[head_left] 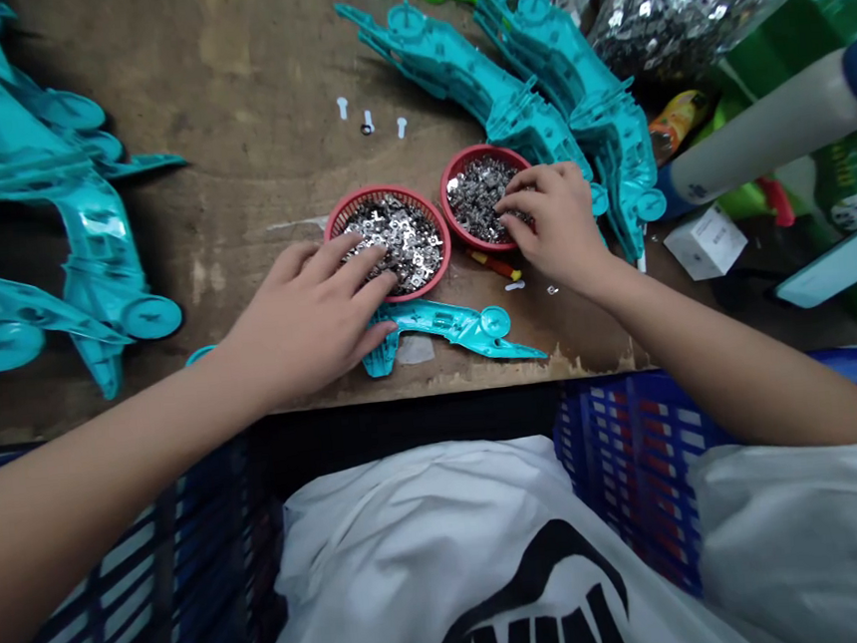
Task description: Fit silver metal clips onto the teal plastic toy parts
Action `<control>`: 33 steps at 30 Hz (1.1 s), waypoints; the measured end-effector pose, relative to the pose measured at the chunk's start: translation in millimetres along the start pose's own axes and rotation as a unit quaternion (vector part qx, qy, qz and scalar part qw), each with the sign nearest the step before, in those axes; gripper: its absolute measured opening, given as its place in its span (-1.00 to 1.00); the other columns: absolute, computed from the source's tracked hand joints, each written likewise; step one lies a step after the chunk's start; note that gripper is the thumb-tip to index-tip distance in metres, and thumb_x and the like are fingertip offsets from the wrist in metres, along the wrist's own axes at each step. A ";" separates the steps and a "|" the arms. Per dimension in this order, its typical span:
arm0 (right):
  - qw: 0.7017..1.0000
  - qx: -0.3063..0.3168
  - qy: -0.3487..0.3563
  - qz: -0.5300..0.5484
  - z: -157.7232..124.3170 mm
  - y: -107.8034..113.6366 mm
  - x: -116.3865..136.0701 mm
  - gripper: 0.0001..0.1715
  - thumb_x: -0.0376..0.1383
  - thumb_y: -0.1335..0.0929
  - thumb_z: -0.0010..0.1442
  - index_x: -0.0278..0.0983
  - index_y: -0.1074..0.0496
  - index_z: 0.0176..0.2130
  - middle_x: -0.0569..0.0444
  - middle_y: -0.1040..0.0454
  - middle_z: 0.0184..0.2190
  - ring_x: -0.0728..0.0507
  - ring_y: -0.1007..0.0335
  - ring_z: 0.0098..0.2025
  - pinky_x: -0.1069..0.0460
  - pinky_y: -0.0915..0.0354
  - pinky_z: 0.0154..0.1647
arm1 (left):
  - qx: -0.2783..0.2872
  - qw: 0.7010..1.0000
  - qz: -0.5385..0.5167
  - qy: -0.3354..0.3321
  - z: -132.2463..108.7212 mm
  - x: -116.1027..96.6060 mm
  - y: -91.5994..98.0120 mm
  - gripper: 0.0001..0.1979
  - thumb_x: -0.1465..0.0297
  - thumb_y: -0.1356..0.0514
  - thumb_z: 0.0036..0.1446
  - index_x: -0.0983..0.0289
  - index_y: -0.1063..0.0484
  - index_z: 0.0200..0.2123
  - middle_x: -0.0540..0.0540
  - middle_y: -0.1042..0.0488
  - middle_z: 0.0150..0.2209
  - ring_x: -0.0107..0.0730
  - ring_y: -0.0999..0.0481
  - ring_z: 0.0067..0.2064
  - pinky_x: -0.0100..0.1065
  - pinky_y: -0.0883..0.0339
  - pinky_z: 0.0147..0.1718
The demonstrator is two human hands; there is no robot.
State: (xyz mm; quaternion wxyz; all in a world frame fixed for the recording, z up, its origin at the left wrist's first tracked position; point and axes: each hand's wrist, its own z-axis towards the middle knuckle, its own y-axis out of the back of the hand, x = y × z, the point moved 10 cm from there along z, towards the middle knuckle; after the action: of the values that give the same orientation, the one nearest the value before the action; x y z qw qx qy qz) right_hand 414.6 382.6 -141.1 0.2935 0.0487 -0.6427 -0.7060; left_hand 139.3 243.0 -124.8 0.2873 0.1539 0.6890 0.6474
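Left hand [308, 317]: fingers spread, tips on the shiny metal bits in the left red round plastic basket [445, 238], thumb side touching the single teal moulded plastic part [466, 325] at the front edge of the brown wooden worktop [243, 88]. Right hand [555, 225]: fingers curled into the right red round plastic basket [480, 149], possibly pinching a bit, can't tell. The baskets sit just beside each other.

No legible text or labels.

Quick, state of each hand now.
Left hand: open, fingertips in the left red bowl.
Right hand: fingers curled into the right red bowl; grip cannot be told.
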 end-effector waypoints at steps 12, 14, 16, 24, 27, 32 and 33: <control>0.999 0.035 -0.027 -0.031 6.6 -10.7 -1.5 -0.83 -0.20 -0.53 0.62 -0.15 -0.82 -0.01 -0.27 -0.73 0.36 -0.81 -0.45 0.57 -0.83 -0.35 0.62 | 0.027 0.999 0.016 -0.010 3.5 -2.8 -12.9 -0.39 0.16 -0.18 0.75 0.37 -0.67 0.58 0.54 -0.58 0.67 0.53 -0.55 0.72 0.49 -0.52 0.62; 0.999 0.037 -0.027 -0.030 7.1 -11.8 -1.4 -0.85 -0.18 -0.56 0.61 -0.14 -0.82 -0.03 -0.26 -0.73 0.38 -0.79 -0.44 0.58 -0.81 -0.38 0.62 | 0.026 0.999 0.023 -0.013 3.8 -5.3 -13.5 -0.38 0.17 -0.16 0.75 0.39 -0.66 0.60 0.56 -0.59 0.66 0.52 -0.56 0.71 0.48 -0.53 0.60; 0.999 0.038 -0.028 -0.026 8.3 -14.5 -3.7 -0.88 -0.17 -0.60 0.58 -0.14 -0.83 -0.04 -0.25 -0.72 0.40 -0.79 -0.43 0.58 -0.80 -0.40 0.60 | 0.022 0.999 0.026 -0.008 4.5 -6.8 -13.9 -0.37 0.18 -0.17 0.74 0.39 -0.65 0.61 0.57 -0.60 0.64 0.54 -0.56 0.70 0.48 -0.53 0.60; 0.999 0.018 -0.024 -0.015 15.2 -23.2 -10.8 -0.90 -0.24 -0.57 0.52 -0.13 -0.76 -0.13 -0.27 -0.73 0.36 -0.77 -0.48 0.53 -0.75 -0.48 0.54 | 0.030 0.996 0.079 -0.009 8.6 -13.7 -15.0 -0.38 0.18 -0.15 0.71 0.35 -0.66 0.58 0.55 -0.65 0.59 0.50 -0.66 0.61 0.41 -0.59 0.54; 0.999 0.018 -0.034 -0.027 15.0 -20.6 -9.4 -0.93 -0.29 -0.56 0.53 -0.12 -0.76 -0.05 -0.27 -0.72 0.37 -0.75 -0.50 0.54 -0.72 -0.47 0.57 | 0.023 0.998 0.062 -0.009 8.0 -14.6 -14.4 -0.36 0.21 -0.14 0.70 0.42 -0.65 0.59 0.61 -0.63 0.59 0.56 -0.63 0.63 0.47 -0.56 0.56; 0.999 0.016 -0.037 -0.006 13.5 -15.5 -3.8 -0.67 -0.27 -0.55 0.59 -0.09 -0.79 0.27 -0.23 -0.79 0.34 -0.69 -0.54 0.53 -0.69 -0.43 0.61 | 0.016 1.000 0.021 0.007 6.4 -9.3 -16.9 -0.36 0.22 -0.22 0.67 0.32 -0.65 0.64 0.56 -0.62 0.63 0.56 -0.60 0.66 0.47 -0.49 0.63; 0.999 0.018 -0.039 -0.004 13.2 -15.4 -3.3 -0.67 -0.27 -0.54 0.59 -0.08 -0.81 0.26 -0.22 -0.80 0.33 -0.69 -0.55 0.53 -0.69 -0.42 0.62 | 0.019 1.000 0.024 0.006 6.2 -8.8 -18.0 -0.35 0.22 -0.22 0.67 0.32 -0.65 0.65 0.55 -0.61 0.63 0.57 -0.60 0.67 0.47 -0.48 0.63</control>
State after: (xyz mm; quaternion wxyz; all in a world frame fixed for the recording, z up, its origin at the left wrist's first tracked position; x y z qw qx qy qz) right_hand 406.0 395.9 -154.4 0.2646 0.0291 -0.6657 -0.6971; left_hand 152.8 240.8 -140.7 0.2647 0.1715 0.6989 0.6419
